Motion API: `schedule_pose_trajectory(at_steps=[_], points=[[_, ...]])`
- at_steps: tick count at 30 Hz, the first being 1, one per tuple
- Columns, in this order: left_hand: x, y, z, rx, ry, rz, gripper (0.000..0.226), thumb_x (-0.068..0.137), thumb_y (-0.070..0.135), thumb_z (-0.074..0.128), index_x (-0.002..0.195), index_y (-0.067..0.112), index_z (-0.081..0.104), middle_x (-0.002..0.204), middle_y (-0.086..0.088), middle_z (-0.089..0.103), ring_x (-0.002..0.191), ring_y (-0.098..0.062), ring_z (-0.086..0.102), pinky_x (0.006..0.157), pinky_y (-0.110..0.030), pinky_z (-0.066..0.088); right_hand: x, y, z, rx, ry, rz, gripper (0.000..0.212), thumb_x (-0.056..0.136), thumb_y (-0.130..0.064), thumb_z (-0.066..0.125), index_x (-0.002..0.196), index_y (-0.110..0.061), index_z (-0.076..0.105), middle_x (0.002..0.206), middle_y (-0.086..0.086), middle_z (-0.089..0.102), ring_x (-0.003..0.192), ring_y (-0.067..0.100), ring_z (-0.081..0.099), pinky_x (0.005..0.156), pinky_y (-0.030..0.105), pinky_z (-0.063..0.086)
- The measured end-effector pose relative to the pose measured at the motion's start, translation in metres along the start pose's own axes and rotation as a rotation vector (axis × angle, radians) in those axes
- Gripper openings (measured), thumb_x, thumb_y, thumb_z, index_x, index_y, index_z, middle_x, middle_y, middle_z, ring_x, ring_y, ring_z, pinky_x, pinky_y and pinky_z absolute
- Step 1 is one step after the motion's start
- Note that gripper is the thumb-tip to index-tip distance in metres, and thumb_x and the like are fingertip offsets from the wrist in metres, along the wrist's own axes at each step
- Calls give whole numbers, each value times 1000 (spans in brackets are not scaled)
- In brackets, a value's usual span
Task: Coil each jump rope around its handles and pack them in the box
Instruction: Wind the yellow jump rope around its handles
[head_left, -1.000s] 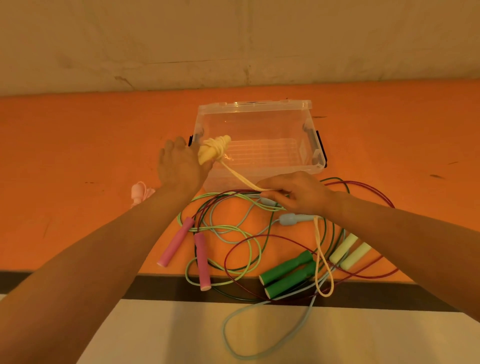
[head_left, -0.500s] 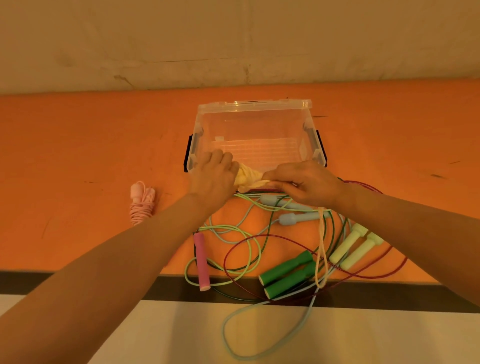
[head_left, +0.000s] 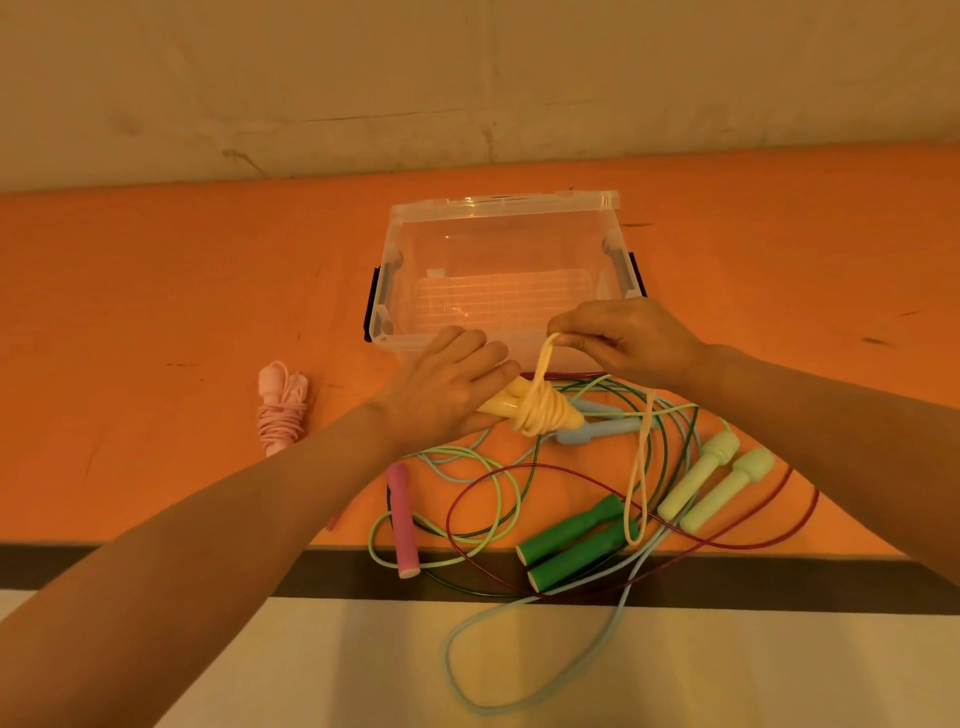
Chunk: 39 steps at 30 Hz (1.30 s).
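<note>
My left hand (head_left: 451, 385) grips the yellow jump rope handles (head_left: 540, 410), which lie level and carry several turns of yellow cord. My right hand (head_left: 623, 338) pinches that yellow cord (head_left: 641, 467) just in front of the clear plastic box (head_left: 498, 208); a loose loop of it hangs down over the green handles. The box stands open with nothing inside. A pink jump rope (head_left: 282, 410) lies coiled around its handles to the left.
Uncoiled ropes are tangled in front of the box: dark green handles (head_left: 571, 543), pale green handles (head_left: 719, 480), light blue handles (head_left: 597, 428), one pink handle (head_left: 404, 519). Their cords spill over the orange table's front edge (head_left: 156, 543). A wall stands behind.
My left hand brought the yellow handles down from beside the box to in front of it. My right hand rose toward the box's near wall, pulling the cord up for another turn.
</note>
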<state>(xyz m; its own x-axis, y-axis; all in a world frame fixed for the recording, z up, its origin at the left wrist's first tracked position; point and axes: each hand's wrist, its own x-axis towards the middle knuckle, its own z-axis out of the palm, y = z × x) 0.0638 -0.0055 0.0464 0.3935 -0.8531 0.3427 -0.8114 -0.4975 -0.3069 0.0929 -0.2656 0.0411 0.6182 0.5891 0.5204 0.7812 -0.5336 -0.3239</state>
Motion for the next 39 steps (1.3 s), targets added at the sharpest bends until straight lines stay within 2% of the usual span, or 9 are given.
schedule_pose_trajectory(at_steps=[2, 5, 11, 23, 28, 31, 35, 37, 39], points=[[0, 0, -4, -22, 62, 29, 51, 82, 39, 67, 117, 6, 51, 112, -11, 50, 95, -29, 46, 84, -41, 39, -3, 2, 1, -13, -15, 1, 34, 95, -34, 49, 109, -11, 70, 100, 1, 72, 90, 15, 67, 74, 22, 49], [3, -1, -12, -59, 147, 44, 44, 92, 41, 55, 119, 7, 48, 114, -11, 46, 97, -30, 46, 84, -41, 38, -5, 4, 3, -13, -25, 0, 38, 96, -37, 46, 110, -11, 69, 99, 1, 71, 90, 9, 60, 74, 11, 39], [0, -2, -21, -142, 180, -6, 49, 91, 46, 59, 118, 5, 54, 109, -15, 55, 95, -30, 51, 84, -39, 39, -8, 6, 2, -37, -64, 11, 50, 100, -47, 31, 110, -13, 66, 90, -6, 61, 82, 4, 50, 67, 9, 27], [-5, 2, -31, -283, 187, -73, 52, 87, 46, 64, 119, 5, 56, 106, -17, 59, 93, -29, 54, 86, -37, 40, -18, 14, 8, -281, -68, -109, 45, 103, -40, 25, 104, -13, 60, 78, 5, 57, 70, 27, 54, 62, 37, 42], [1, 6, -35, -321, 211, -78, 54, 86, 44, 67, 120, 7, 51, 105, -19, 59, 92, -31, 56, 83, -39, 43, -14, 10, 8, -317, -97, -79, 38, 103, -43, 17, 108, -21, 47, 81, 5, 56, 75, 22, 45, 64, 37, 33], [3, 7, -40, -348, 219, -52, 52, 87, 44, 66, 119, 6, 52, 103, -20, 59, 90, -32, 56, 82, -38, 42, -19, 13, 6, -251, -124, -66, 39, 103, -44, 19, 108, -20, 48, 83, 5, 56, 73, 26, 51, 64, 39, 43], [5, 11, -43, -383, 238, -48, 52, 87, 44, 64, 118, 4, 53, 103, -21, 58, 90, -31, 55, 82, -38, 43, -21, 11, 5, -181, -153, -46, 42, 103, -45, 18, 108, -19, 50, 81, 5, 57, 71, 27, 53, 63, 38, 44], [8, 11, -43, -396, 263, -78, 52, 86, 43, 66, 117, 2, 55, 103, -22, 59, 91, -32, 56, 84, -37, 43, -19, 8, 6, -215, -147, -78, 41, 102, -43, 23, 105, -16, 53, 79, 6, 58, 70, 26, 54, 65, 36, 43], [12, 8, -43, -419, 300, -143, 53, 85, 41, 68, 115, -2, 60, 103, -22, 59, 93, -32, 56, 86, -37, 44, -18, 7, 8, -251, -132, -88, 23, 94, -36, 37, 100, -17, 50, 75, 7, 59, 70, 25, 55, 66, 35, 43]])
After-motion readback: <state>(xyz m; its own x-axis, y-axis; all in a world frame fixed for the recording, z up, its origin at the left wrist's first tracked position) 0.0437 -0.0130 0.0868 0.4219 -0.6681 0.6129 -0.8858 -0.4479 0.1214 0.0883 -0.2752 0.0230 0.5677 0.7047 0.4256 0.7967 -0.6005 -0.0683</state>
